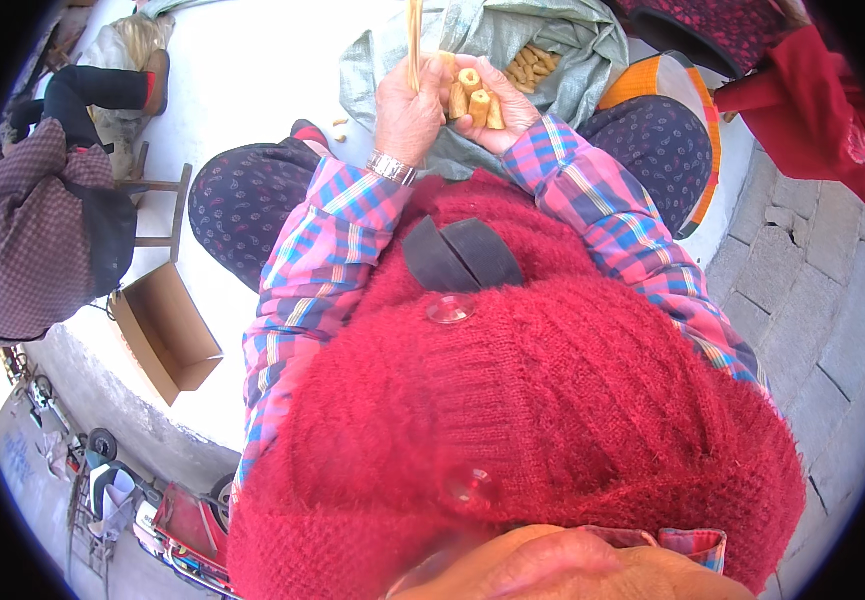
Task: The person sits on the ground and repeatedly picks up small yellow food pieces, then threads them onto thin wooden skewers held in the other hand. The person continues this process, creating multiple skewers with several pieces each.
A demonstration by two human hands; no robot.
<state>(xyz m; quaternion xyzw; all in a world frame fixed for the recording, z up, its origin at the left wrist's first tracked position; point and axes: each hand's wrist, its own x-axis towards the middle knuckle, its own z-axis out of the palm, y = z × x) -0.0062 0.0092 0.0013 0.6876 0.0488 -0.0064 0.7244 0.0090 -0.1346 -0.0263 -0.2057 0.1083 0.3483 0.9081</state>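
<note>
My left hand (408,112), with a metal-banded watch at the wrist, is closed around a bundle of thin pale sticks (414,37) that stands up from the fist. Beside it my right hand (504,109) cradles several short, yellow-brown hollow pieces (479,107), their open ends facing up. One more such piece lies between the two hands, near the left fingertips. Beyond and below the hands spreads an open grey-green woven plastic sack (582,45), with a heap of similar pieces (534,66) inside. What these pieces are made of cannot be told.
Small pieces (339,131) lie on the white ground near my left foot. Leftward are a wooden stool (180,210), an open cardboard box (166,330) and a seated person (50,225). An orange-edged bag (702,150) is by my right knee; red cloth (815,112) hangs at upper right.
</note>
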